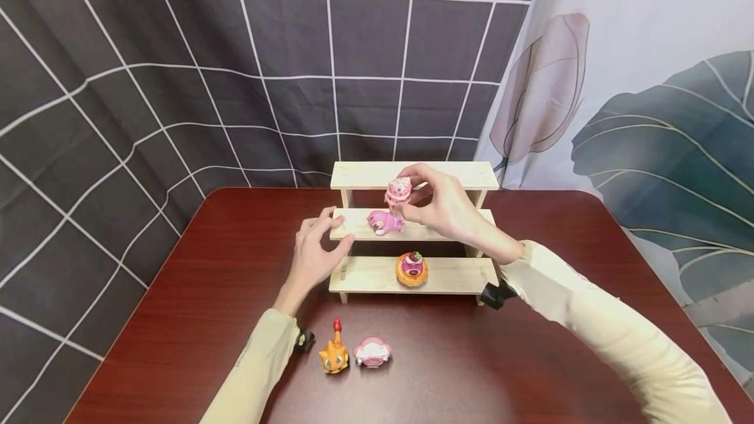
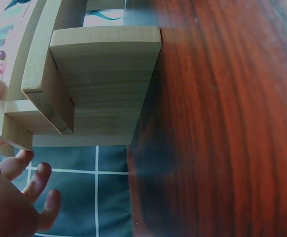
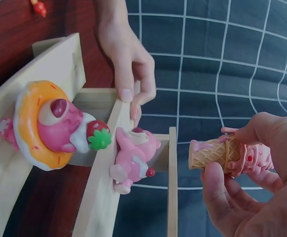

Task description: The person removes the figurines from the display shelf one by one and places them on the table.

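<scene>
My right hand point(image 1: 444, 205) pinches a pink bear figurine in an ice-cream cone point(image 3: 217, 152) between thumb and fingers, above the middle step of a wooden three-step display stand point(image 1: 365, 275). Below it, a pink bear figurine point(image 3: 133, 158) lies on that middle step. On the lowest step sits a bear figurine in an orange doughnut ring point(image 1: 412, 269) with a strawberry on top. My left hand point(image 1: 315, 247) holds the left end of the middle step, thumb at the front edge and forefinger on top; its other fingers point(image 2: 49, 210) hang loosely curled.
An orange figurine with a red-tipped tail point(image 1: 334, 353) and a pink and white figurine point(image 1: 372, 352) rest on the dark red table point(image 1: 471, 371) in front of the stand. Behind the table hangs a dark grid-patterned curtain point(image 1: 283, 38), with a pale leaf-print one point(image 1: 542, 97) to the right.
</scene>
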### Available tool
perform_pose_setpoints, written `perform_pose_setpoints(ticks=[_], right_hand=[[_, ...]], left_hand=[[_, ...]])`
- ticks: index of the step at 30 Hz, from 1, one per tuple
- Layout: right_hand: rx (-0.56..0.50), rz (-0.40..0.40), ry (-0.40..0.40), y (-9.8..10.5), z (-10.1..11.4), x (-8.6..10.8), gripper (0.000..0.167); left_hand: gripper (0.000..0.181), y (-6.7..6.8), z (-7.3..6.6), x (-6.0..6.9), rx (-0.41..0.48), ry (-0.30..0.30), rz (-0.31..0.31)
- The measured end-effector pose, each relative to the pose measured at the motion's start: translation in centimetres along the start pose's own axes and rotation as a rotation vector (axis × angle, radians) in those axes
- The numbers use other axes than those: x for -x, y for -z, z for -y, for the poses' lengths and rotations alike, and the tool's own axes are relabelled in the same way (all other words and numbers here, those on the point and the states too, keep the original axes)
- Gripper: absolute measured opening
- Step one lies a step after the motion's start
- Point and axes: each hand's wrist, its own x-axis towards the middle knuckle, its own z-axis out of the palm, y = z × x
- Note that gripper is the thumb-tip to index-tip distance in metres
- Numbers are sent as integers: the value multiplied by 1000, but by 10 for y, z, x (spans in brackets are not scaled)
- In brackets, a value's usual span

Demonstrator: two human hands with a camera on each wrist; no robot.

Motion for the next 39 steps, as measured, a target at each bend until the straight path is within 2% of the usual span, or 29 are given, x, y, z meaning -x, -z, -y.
perform_pose_setpoints(ticks=[8,20,39], right_hand=[[15,-9,49,2,3,12,38],[65,0,50,6,7,31,40],[-6,33,44,2,8,65,43]], left_hand=[[40,0,1,0,1,-2,2],[39,0,1,-1,-7,1,4],[38,1,1,-1,-1,8,11]])
